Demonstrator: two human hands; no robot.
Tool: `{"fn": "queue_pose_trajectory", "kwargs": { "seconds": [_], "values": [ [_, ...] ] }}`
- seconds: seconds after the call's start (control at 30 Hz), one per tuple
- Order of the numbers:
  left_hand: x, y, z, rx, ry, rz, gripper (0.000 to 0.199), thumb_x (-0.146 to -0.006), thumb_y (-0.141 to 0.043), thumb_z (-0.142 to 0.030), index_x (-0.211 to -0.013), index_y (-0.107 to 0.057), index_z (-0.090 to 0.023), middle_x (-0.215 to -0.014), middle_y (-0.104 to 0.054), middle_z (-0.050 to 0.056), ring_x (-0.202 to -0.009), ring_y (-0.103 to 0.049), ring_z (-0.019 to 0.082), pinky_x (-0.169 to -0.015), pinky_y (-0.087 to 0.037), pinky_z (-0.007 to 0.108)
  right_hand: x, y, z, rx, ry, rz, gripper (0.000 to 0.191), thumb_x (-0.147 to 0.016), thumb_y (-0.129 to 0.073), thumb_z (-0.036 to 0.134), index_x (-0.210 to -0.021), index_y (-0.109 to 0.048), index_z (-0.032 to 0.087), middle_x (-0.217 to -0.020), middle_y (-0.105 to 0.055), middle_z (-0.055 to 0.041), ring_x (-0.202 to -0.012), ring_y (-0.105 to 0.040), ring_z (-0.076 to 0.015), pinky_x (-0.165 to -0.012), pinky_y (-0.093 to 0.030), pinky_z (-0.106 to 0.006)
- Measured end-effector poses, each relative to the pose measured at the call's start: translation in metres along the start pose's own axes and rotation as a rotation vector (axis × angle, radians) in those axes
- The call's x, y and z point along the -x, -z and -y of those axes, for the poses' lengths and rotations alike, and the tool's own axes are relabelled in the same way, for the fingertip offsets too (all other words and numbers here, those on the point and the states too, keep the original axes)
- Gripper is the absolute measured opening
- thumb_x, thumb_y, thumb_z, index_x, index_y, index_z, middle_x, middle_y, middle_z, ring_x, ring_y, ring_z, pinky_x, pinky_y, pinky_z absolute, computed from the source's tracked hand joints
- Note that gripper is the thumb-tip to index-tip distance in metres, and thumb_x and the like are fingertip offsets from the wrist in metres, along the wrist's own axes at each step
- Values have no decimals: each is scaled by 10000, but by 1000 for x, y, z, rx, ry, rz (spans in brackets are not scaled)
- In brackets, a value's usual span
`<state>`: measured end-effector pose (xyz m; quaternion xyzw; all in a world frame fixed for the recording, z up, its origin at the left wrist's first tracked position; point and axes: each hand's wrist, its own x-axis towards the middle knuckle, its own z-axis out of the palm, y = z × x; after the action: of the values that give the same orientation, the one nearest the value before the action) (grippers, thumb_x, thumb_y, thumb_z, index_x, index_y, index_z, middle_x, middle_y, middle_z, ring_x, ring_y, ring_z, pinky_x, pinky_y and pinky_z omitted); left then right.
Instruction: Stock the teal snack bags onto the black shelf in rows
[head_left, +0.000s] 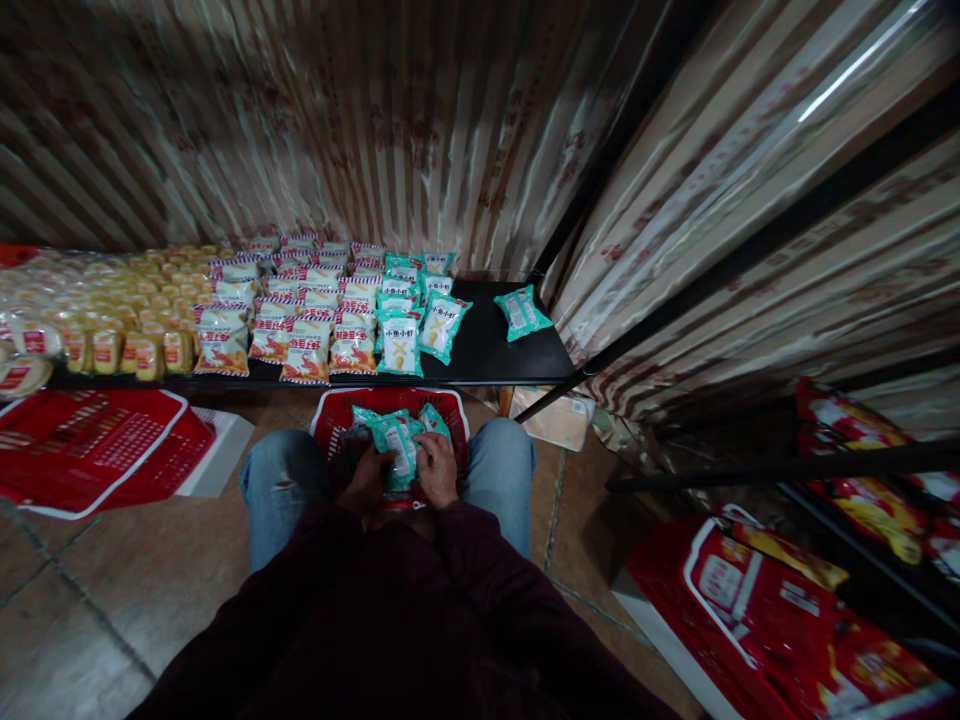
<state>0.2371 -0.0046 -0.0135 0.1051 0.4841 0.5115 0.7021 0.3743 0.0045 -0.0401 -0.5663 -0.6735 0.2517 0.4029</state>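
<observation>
A teal snack bag (pixel 403 452), its printed back turned up, is held between my two hands over a red basket (pixel 321 405). My left hand (pixel 366 482) grips the bag's left side; its fingers are partly in shadow. On the right side my right hand (pixel 438 468) is closed on the same bag, thumb and fingers pressing its edge. More teal bags (pixel 435 420) lie in the basket around it. Past the basket, rows of teal bags (pixel 400 345) stand face up on a black shelf (pixel 487 365). One teal bag (pixel 523 312) lies alone at the shelf's right.
White and orange snack bags (pixel 225 340) and small yellow packaged cakes (pixel 109 350) fill the shelf's left. A red basket (pixel 75 450) sits at left; another with red packs (pixel 780 600) is at right. Black shelf posts (pixel 622 345) slant across the right, before a curtain (pixel 360 120).
</observation>
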Motion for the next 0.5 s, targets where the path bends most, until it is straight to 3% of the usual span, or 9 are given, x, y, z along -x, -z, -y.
{"fn": "queue_pose_trajectory", "kwargs": {
  "seconds": [0.2,0.37,0.5],
  "values": [
    [-2,-3,3,-58,-98,-16,649,-552,-792,-265,-1164,-586,-202,-1018,-715,66,-935,-665,235,-815,-531,353,0,-3,-1,-3,-73,93,348,-916,-408,301,-1114,-670,185,-1070,-673,-103,-1064,-585,-215,-983,-435,-373],
    [-2,1,7,-106,-104,-15,579,-663,-733,-387,-1200,-590,-226,-1259,-625,89,-1143,-581,250,-907,-485,352,1,-3,3,-114,-246,199,482,-917,-414,456,-1248,-595,157,-1256,-623,-132,-1206,-550,-248,-1060,-386,-414],
    [-3,5,9,-149,-144,21,569,-640,-750,-360,-1174,-615,-221,-1323,-583,82,-1203,-540,265,-967,-449,362,2,-4,4,-213,-332,249,560,-860,-509,509,-1309,-540,176,-1275,-618,-123,-1205,-562,-261,-1042,-408,-419]
  ]
}}
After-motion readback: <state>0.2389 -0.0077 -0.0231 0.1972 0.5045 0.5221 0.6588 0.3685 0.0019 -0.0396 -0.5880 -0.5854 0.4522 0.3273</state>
